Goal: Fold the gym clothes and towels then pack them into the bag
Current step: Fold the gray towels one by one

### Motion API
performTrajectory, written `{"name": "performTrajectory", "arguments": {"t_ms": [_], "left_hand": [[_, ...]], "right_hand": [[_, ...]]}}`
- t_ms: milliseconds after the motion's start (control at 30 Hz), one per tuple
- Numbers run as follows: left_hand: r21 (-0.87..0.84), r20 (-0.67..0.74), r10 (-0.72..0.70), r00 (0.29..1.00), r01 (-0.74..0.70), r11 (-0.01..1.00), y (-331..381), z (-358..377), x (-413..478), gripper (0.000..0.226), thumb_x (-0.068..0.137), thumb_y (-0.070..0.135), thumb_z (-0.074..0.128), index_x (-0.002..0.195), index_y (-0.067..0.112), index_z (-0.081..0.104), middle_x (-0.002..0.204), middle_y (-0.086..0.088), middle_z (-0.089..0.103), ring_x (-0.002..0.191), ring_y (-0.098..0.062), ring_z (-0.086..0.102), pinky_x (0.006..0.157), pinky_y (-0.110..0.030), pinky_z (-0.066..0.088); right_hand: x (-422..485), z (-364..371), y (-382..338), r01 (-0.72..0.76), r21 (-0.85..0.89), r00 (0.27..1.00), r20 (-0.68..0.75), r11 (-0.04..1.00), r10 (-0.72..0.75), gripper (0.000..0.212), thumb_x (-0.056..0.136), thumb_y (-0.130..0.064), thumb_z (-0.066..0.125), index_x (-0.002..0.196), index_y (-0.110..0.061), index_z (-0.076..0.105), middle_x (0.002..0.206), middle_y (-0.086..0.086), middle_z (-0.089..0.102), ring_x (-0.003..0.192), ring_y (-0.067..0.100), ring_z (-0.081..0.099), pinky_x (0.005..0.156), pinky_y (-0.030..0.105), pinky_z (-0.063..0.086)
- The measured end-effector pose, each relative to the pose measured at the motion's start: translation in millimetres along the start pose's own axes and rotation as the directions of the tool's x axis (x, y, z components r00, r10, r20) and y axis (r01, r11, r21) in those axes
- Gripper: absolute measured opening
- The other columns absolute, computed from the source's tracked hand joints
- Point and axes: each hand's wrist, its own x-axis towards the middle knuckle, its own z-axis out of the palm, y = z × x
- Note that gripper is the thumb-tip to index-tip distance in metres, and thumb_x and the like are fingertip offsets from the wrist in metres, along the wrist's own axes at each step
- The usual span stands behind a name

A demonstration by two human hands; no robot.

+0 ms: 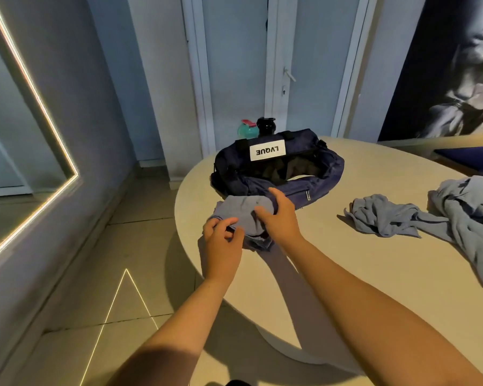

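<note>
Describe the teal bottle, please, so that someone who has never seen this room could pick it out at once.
On the round beige table, find the open navy fabric duffel bag with a white label. Two bottles show just behind it. The teal bottle is the left one, with a pink lid; its neighbour, the black bottle, is dark all over.

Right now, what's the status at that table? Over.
Left hand and right hand: grip on folded grey cloth. Bag open, just behind it. Small crumpled cloth and large crumpled garment lie at right. Nothing in the way.
</note>
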Motion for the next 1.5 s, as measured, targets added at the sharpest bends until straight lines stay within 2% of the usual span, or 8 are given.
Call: {"name": "performTrajectory", "arguments": {"t_ms": [200, 500, 667, 767, 900, 1067, 1233, 1500], "left_hand": [[0.096, 0.007, -0.168, 0.986, 0.167, 0.981, -3, 19, 7, 0.032, 0.094, 0.045, 0.059, 0.126, 0.042, 0.052, 0.155, 0.005, 0.022, 0.141, -0.029, 0.021, 0.107, -0.044, 0.038], [0.033, 0.036, -0.093, 0.995, 0.092, 0.995, -9, 20, -1, 0.022, 0.077, 0.039, 0.053, 0.096, 0.050, 0.053, 0.119, 0.016, 0.043, 0.114, -0.023, 0.050, 0.092, -0.052, 0.050], [0.144, 0.001, -0.056, 0.998, 0.055, 0.988, 3, 23, -15, 0.028, 0.080, 0.045, 0.052, 0.108, 0.049, 0.054, 0.148, 0.013, 0.034, 0.131, -0.028, 0.043, 0.105, -0.054, 0.045], [0.147, -0.043, -0.022, 0.999, 0.028, 0.989, 10, 25, -23, 0.036, 0.092, 0.031, 0.059, 0.128, 0.034, 0.059, 0.161, 0.012, 0.022, 0.143, -0.026, 0.034, 0.110, -0.050, 0.044], [0.045, -0.006, 0.007, 1.000, -0.006, 0.999, 22, 28, -23, 0.045, 0.100, 0.017, 0.058, 0.144, 0.022, 0.052, 0.167, 0.005, 0.013, 0.150, -0.015, 0.021, 0.110, -0.025, 0.035], [0.180, 0.104, -0.063, 0.993, 0.044, 0.983, 2, 40, -24, 0.052, 0.098, 0.029, 0.056, 0.149, 0.031, 0.043, 0.165, -0.001, 0.015, 0.149, -0.032, 0.019, 0.119, -0.053, 0.030], [0.219, 0.093, -0.028, 0.995, 0.007, 0.976, -4, 45, -25, 0.052, 0.098, 0.032, 0.050, 0.149, 0.033, 0.038, 0.163, 0.000, 0.015, 0.149, -0.032, 0.019, 0.117, -0.055, 0.032], [0.057, 0.005, -0.111, 0.994, 0.110, 0.992, 1, 39, -27, 0.056, 0.100, 0.017, 0.055, 0.152, 0.030, 0.039, 0.169, 0.003, -0.002, 0.152, -0.016, 0.010, 0.112, -0.033, 0.035]], "right_hand": [[-17, 6, 29, -0.020, -0.170, 0.995, 0.095, 0.985, 0.036, 0.048, 0.086, -0.060, 0.055, 0.130, -0.042, 0.049, 0.125, -0.005, 0.063, 0.109, 0.022, 0.060, 0.091, 0.048, 0.051], [-77, -27, 32, 0.000, -0.029, 1.000, 0.010, 1.000, 0.000, 0.020, 0.089, -0.042, 0.065, 0.105, -0.034, 0.054, 0.094, -0.009, 0.069, 0.083, 0.015, 0.065, 0.075, 0.044, 0.056], [-80, -27, 28, 0.204, -0.300, 0.965, -0.101, 0.932, -0.244, 0.037, 0.094, -0.051, 0.045, 0.127, -0.036, 0.050, 0.109, -0.007, 0.068, 0.093, 0.017, 0.061, 0.079, 0.042, 0.051], [-71, -25, 15, 0.244, -0.221, 0.944, -0.168, 0.944, -0.283, 0.022, 0.102, -0.037, 0.046, 0.122, -0.033, 0.055, 0.107, -0.007, 0.065, 0.095, 0.014, 0.057, 0.086, 0.044, 0.047], [-47, -27, 6, 0.135, -0.106, 0.962, -0.225, 0.985, -0.156, 0.017, 0.104, -0.032, 0.045, 0.115, -0.034, 0.058, 0.107, -0.005, 0.060, 0.099, 0.013, 0.055, 0.092, 0.039, 0.041], [-29, -21, 29, -0.207, -0.327, 0.977, -0.022, 0.922, 0.211, 0.035, 0.097, -0.043, 0.047, 0.129, -0.032, 0.054, 0.128, 0.011, 0.052, 0.109, 0.031, 0.056, 0.094, 0.042, 0.042], [-41, -24, 43, -0.123, -0.381, 0.991, 0.001, 0.917, 0.133, 0.042, 0.102, -0.050, 0.035, 0.140, -0.036, 0.047, 0.158, 0.006, 0.031, 0.138, 0.028, 0.041, 0.111, 0.046, 0.032], [-63, -29, 57, 0.038, -0.275, 0.996, -0.063, 0.961, -0.058, 0.056, 0.088, -0.065, 0.036, 0.130, -0.036, 0.058, 0.120, 0.003, 0.062, 0.110, 0.023, 0.058, 0.098, 0.039, 0.042]]}}
